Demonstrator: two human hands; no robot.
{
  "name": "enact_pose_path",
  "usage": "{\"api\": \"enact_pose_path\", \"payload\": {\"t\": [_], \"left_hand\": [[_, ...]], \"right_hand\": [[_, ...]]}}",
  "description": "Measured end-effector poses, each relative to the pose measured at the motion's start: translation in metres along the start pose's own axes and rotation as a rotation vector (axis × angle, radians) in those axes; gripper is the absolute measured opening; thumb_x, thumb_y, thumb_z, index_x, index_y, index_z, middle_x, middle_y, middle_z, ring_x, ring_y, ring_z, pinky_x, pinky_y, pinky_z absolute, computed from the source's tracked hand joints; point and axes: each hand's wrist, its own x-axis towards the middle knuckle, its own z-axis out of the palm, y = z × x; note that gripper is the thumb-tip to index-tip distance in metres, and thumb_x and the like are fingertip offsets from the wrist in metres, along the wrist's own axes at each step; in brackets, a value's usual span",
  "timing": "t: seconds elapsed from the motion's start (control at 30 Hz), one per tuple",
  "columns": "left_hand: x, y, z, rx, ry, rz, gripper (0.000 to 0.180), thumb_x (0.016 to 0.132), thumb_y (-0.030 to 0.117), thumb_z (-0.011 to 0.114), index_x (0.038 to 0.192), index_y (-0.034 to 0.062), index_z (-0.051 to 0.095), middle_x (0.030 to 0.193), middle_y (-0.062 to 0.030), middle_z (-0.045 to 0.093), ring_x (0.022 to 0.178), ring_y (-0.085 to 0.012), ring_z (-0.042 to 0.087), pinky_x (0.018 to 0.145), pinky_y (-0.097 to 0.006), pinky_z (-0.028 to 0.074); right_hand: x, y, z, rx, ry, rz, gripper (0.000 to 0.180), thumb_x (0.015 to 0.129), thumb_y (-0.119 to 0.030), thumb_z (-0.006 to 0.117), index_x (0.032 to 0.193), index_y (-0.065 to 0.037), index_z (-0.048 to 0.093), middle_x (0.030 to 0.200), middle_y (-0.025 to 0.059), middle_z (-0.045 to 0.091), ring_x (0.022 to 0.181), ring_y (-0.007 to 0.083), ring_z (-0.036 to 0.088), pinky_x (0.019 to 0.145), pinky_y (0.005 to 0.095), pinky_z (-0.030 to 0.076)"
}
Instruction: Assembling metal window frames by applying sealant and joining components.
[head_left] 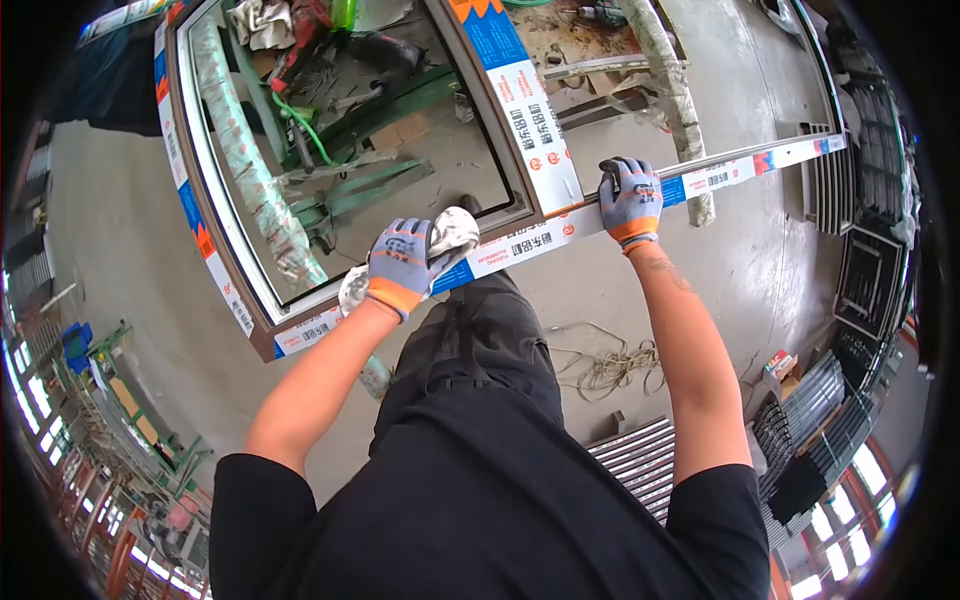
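A large window frame (540, 234) lies in front of me, its profiles brown and covered with white, blue and orange protective tape. My left hand (400, 258), in a grey and orange work glove, presses a white and grey cloth (455, 232) onto the near profile, below the glass pane (440, 150) on the left. The cloth bunches out on both sides of the glove. My right hand (630, 200), gloved the same way, is closed over the near profile, right of the middle bar (535, 125). Its thumb and fingertips are partly hidden.
Wrapped support beams (245, 170) run beneath the frame. Through the glass, a red power tool (300, 45) and green metal stands show. Coiled rope (620, 365) lies on the floor by my legs. Stacked metal profiles (640, 460) and dark frames (868, 283) stand to the right.
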Motion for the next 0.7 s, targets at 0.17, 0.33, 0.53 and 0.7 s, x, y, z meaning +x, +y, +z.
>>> {"api": "enact_pose_path", "payload": {"t": [0.17,0.33,0.53,0.7], "left_hand": [[0.052,0.053,0.021,0.118,0.181,0.207,0.053,0.08,0.042,0.068,0.114,0.0017,0.057,0.105,-0.0134,0.061,0.103,-0.0291,0.058,0.093,-0.039,0.044],[0.044,0.048,0.012,0.019,0.018,0.077,0.055,0.081,0.046,0.065,0.112,0.0012,0.059,0.107,-0.0152,0.062,0.105,-0.0307,0.057,0.094,-0.04,0.044],[-0.106,-0.109,-0.003,0.158,0.199,0.157,0.056,0.07,0.039,0.073,0.109,0.002,0.059,0.096,-0.0151,0.058,0.09,-0.0347,0.056,0.082,-0.046,0.045],[-0.042,-0.046,-0.006,0.034,0.061,0.186,0.056,0.071,0.042,0.074,0.109,0.0036,0.059,0.104,-0.0144,0.058,0.1,-0.0341,0.054,0.088,-0.045,0.043]], "right_hand": [[0.004,-0.004,0.001,0.03,0.005,-0.021,0.015,0.082,-0.014,0.06,0.095,-0.011,0.067,0.1,0.0091,0.065,0.099,0.032,0.058,0.087,0.0427,0.045],[0.0,0.001,0.002,-0.005,-0.026,0.0,0.015,0.082,-0.015,0.06,0.095,-0.011,0.067,0.101,0.0093,0.065,0.1,0.032,0.058,0.088,0.0429,0.045],[0.0,-0.001,0.0,0.03,0.019,-0.01,0.015,0.082,-0.014,0.06,0.095,-0.01,0.067,0.101,0.0103,0.065,0.099,0.0322,0.058,0.088,0.0436,0.045],[0.003,-0.001,-0.002,0.036,0.024,-0.001,0.015,0.081,-0.015,0.061,0.094,-0.011,0.067,0.101,0.0096,0.065,0.099,0.0317,0.058,0.088,0.0424,0.045]]}}
